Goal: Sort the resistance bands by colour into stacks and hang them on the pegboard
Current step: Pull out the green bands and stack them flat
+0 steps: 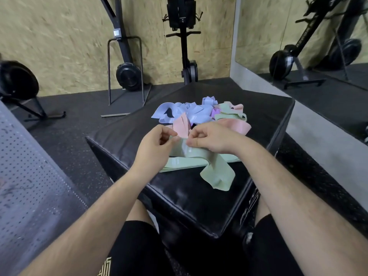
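Observation:
A mixed heap of resistance bands (199,113) in blue, pink, green and purple lies on a black padded box (189,196). In front of it a small stack of pale green bands (185,163) lies flat. My left hand (155,148) and my right hand (211,139) both pinch the top edge of one green band (217,174), whose free end droops down over the stack toward me. A pink band (182,125) stands just behind my fingertips. The pegboard (25,166), grey and perforated, leans at my left.
Black exercise machines (127,72) stand against the chipboard wall behind the box. A mirror (308,32) covers the right wall. The floor around the box is dark rubber matting (75,124). My knees in black shorts are under the box's near corner.

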